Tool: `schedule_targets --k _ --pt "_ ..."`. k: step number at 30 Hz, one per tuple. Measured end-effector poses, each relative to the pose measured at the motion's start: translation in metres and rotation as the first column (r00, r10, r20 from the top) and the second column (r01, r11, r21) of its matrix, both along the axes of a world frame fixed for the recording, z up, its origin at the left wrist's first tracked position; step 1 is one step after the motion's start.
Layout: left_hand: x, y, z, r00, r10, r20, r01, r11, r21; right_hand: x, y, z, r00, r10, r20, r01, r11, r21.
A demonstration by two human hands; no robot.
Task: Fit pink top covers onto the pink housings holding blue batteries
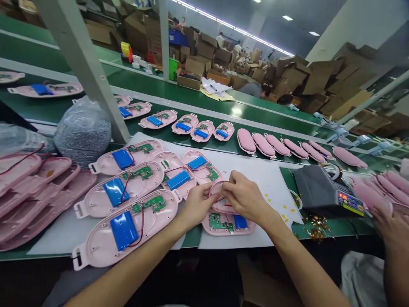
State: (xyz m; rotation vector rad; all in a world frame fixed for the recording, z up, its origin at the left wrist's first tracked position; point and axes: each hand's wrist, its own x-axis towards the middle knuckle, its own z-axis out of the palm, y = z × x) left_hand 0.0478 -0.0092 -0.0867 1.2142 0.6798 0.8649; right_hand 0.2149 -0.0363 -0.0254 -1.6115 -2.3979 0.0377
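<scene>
My left hand [198, 205] is closed on the left edge of a pink plastic shell [219, 187], thumb toward its inside. With curled fingers, my right hand [245, 197] grips the same shell from the right and covers much of it; any small part in those fingertips is hidden. Just beneath lies another pink shell half [212, 230] with a green circuit board [217, 221] and a blue battery pack [240, 221]. To the left, several open pink shells [99, 251] hold blue batteries [124, 230], circuit boards and red and black wires.
Stacked pink shells [64, 209] and a plastic-wrapped bundle [83, 130] stand left, beside a metal post [83, 64]. A grey tape dispenser [319, 187] is at right, near a co-worker's hand [383, 221]. More shells [201, 131] line the green conveyor [271, 117]. Yellow bits [284, 207] dot the white sheet.
</scene>
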Motion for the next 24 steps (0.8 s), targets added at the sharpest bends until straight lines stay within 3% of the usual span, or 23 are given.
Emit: schedule_targets --k 7,14,18,24 --pt "-0.003 -0.002 -0.005 0.999 0.006 -0.033 -0.004 0.999 0.045 -0.012 -0.003 -0.011 0.991 -0.104 0.085 0.094 0.989 0.114" --pt "-0.007 -0.003 -0.004 0.985 0.07 -0.156 -0.052 0.992 0.115 0.001 0.006 0.001 0.928 -0.368 -0.055 0.368 0.93 0.004" --pt "-0.007 -0.006 0.003 0.95 0.147 -0.275 -0.073 0.962 0.263 0.019 -0.001 0.0 0.934 -0.299 -0.196 0.262 0.946 -0.193" --pt "-0.007 -0.007 0.015 0.945 0.08 -0.316 0.045 0.928 0.369 0.015 -0.022 -0.005 0.921 -0.237 -0.31 0.196 0.968 -0.158"
